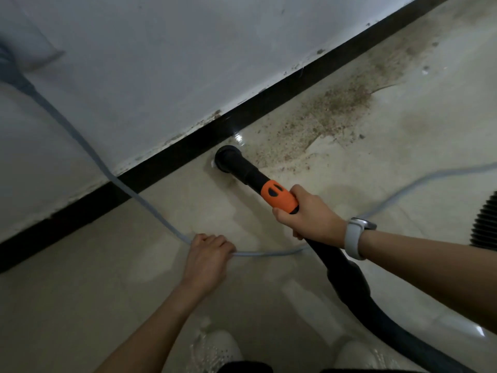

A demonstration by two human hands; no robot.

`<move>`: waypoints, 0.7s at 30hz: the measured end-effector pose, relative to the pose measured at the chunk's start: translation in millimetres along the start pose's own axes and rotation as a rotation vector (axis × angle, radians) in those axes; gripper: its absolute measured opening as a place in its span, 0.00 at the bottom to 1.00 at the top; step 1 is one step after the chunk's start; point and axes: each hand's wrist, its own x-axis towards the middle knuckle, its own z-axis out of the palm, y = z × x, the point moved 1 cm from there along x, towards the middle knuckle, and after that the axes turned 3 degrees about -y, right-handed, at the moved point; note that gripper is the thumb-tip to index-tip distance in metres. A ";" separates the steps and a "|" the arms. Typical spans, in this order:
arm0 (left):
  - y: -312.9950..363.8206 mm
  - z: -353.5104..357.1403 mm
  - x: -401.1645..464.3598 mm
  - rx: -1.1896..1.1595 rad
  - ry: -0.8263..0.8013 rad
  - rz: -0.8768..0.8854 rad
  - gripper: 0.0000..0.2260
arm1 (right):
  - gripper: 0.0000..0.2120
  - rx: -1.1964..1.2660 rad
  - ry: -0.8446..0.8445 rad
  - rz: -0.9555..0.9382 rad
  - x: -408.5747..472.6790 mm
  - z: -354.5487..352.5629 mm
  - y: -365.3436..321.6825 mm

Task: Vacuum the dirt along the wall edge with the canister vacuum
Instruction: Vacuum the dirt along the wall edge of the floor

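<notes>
While your right hand [304,211] wraps the orange grip [278,196] of the vacuum hose [347,278], fingers curled round it, the black nozzle [228,158] sits mouth-down on the floor [134,278], just beside the dark skirting [166,162] at the wall edge. What matters is that the dirt [322,114] lies up and to the right of the nozzle, a long band running beside the skirting toward the far right corner of the floor. Its near end starts just beside the nozzle; its long axis follows the wall. Your right hand is the nearer one, and the nozzle points from it toward the wall, so I judge the next sweep is a slide to the right along the skirting. Your left hand [209,254] closes round the pale cord [80,135], which runs from the wall across the floor and passes behind the hose, well clear of the dirt.
</notes>
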 end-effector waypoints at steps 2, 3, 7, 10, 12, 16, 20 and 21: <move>-18.9 2.4 -15.0 -0.022 -0.063 -0.058 0.06 | 0.12 0.025 -0.037 0.008 -5.6 11.3 1.4; -26.5 4.2 -19.5 -0.031 -0.088 -0.093 0.07 | 0.12 0.000 -0.051 0.009 -8.5 16.8 2.1; -43.5 8.3 -18.0 -0.111 -0.092 -0.227 0.06 | 0.15 -0.199 -0.063 -0.041 -16.9 37.8 2.7; -43.0 14.8 -6.1 -0.086 -0.120 -0.328 0.22 | 0.16 -0.307 -0.069 -0.101 -18.3 50.1 4.8; -41.0 20.2 1.1 -0.059 -0.175 -0.413 0.31 | 0.16 -0.381 -0.073 -0.136 -17.9 52.7 7.3; -37.8 23.3 8.6 -0.040 -0.260 -0.490 0.38 | 0.17 -0.470 0.047 -0.127 -13.4 36.5 17.9; -37.0 22.4 9.6 -0.047 -0.282 -0.504 0.39 | 0.17 -0.459 0.183 -0.083 -4.4 17.2 31.8; -36.2 22.1 10.0 -0.045 -0.288 -0.508 0.38 | 0.17 -0.447 0.205 -0.073 -2.4 14.3 34.5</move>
